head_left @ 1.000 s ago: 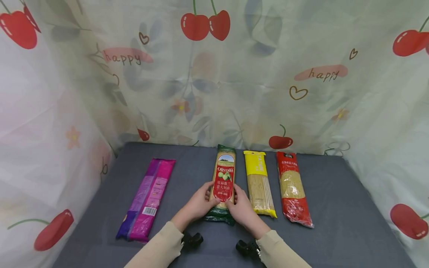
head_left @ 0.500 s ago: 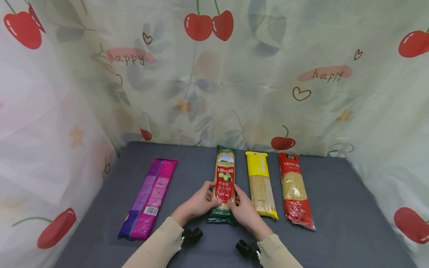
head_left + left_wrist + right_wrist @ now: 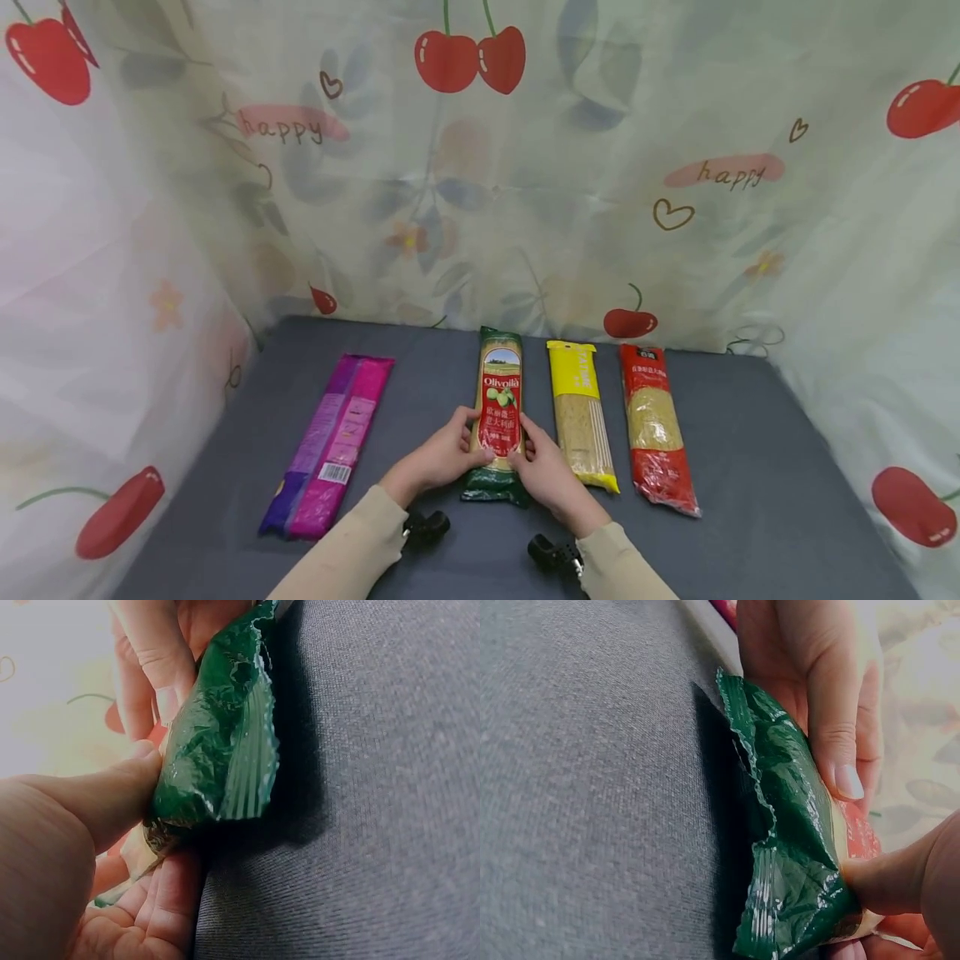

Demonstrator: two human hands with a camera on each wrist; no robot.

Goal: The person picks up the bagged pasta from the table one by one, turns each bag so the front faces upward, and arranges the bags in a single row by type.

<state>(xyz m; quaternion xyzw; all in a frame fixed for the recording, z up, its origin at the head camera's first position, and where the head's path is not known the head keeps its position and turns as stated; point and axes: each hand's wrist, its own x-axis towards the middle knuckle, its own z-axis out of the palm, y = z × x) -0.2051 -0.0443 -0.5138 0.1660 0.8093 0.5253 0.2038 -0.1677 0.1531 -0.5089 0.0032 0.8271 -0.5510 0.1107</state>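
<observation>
A green-and-red pack of spaghetti lies lengthwise near the middle of the table, label up. My left hand grips its left edge, thumb on top and fingers at the side. On the opposite edge my right hand holds it the same way. Both thumbs press on the lower part of the label. In the left wrist view the crimped green end of the pack stands slightly off the grey cloth, with a shadow beneath. The right wrist view shows that green end between both hands.
Right of the held pack lie a yellow pasta pack and a red pasta pack. A purple-and-pink pack lies slanted at the left. Grey cloth covers the table; a printed curtain hangs behind and at both sides.
Both hands keep their grip on the green-and-red spaghetti pack. It has barely moved; the whole view shifts slightly.
</observation>
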